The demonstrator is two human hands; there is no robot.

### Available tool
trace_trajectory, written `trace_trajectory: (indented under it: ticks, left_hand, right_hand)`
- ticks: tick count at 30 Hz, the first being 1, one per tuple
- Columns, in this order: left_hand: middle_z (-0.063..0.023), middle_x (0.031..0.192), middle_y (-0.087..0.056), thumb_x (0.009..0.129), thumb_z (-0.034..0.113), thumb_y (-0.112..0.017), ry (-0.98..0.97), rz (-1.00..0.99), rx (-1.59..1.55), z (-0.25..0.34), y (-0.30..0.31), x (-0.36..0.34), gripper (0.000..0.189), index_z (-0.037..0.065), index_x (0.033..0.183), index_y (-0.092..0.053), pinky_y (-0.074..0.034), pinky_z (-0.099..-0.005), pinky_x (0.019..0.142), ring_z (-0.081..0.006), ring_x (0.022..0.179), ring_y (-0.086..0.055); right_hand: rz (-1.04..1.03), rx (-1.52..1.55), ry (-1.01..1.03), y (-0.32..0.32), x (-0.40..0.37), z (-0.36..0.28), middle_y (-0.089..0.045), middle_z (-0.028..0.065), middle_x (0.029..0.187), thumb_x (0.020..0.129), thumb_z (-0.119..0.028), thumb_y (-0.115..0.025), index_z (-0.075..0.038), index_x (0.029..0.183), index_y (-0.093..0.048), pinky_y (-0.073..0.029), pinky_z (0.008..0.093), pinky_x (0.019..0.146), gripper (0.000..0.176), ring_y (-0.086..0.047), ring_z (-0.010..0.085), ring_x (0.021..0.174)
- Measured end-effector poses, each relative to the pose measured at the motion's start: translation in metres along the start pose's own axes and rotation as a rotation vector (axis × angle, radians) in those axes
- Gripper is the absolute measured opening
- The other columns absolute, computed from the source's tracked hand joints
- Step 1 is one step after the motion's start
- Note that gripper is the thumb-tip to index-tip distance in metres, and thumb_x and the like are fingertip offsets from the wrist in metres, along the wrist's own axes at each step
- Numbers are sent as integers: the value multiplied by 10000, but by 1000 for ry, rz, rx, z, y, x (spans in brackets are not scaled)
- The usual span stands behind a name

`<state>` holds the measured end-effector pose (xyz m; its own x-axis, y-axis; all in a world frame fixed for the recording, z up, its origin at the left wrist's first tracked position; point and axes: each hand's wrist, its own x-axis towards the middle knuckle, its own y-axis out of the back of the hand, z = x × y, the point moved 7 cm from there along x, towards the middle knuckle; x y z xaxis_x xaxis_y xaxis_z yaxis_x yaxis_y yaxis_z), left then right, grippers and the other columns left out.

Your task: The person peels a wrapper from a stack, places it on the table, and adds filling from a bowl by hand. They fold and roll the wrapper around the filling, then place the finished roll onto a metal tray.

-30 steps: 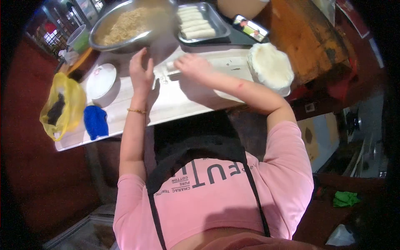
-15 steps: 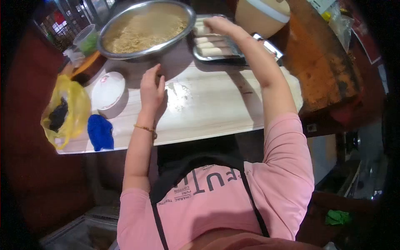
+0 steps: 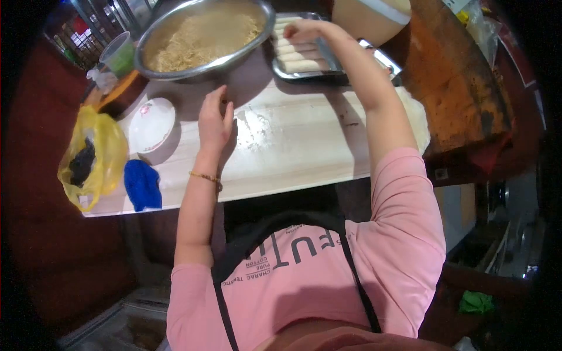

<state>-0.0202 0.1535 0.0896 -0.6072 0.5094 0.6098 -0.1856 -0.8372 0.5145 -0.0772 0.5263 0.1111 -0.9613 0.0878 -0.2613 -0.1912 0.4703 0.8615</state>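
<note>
My right hand (image 3: 304, 30) is over a metal tray (image 3: 280, 72) at the back. Its fingers are loosely bent, with no roll visible between them. Several pale white rolls (image 3: 301, 65) lie side by side in the tray, partly hidden by the hand. My left hand (image 3: 214, 121) hovers over or rests on the pale tabletop (image 3: 293, 143), holding nothing, its thumb apart from the fingers. Beyond it is a large steel basin (image 3: 205, 71) with a light brown shredded filling (image 3: 196, 44).
Left of my left hand are a white bowl (image 3: 152, 126), a blue cloth (image 3: 142, 186) and a yellow plastic bag (image 3: 111, 152). A clear cup with green contents (image 3: 120, 55) stands behind. A beige bucket (image 3: 372, 20) and thin translucent sheets (image 3: 414, 114) are on the right.
My right hand has shifted slightly right over the tray, uncovering more of the rolls. My left hand has hardly moved. The view has tilted slightly.
</note>
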Motion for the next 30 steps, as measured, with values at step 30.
trace_trajectory:
  ticks: [30]
  left_hand:
    - [-282,1404,-473,965,227,-526,27,-173,789,-30,111,-125,418,-31,1293,-558,-311,-546,1093,-491,1281,-418]
  right_hand:
    - [801,165,-49,-79,-394,0,-661,118,1145,930,-168,-636,-14,1172,-656,-468,318,970,289,-616,240,1109]
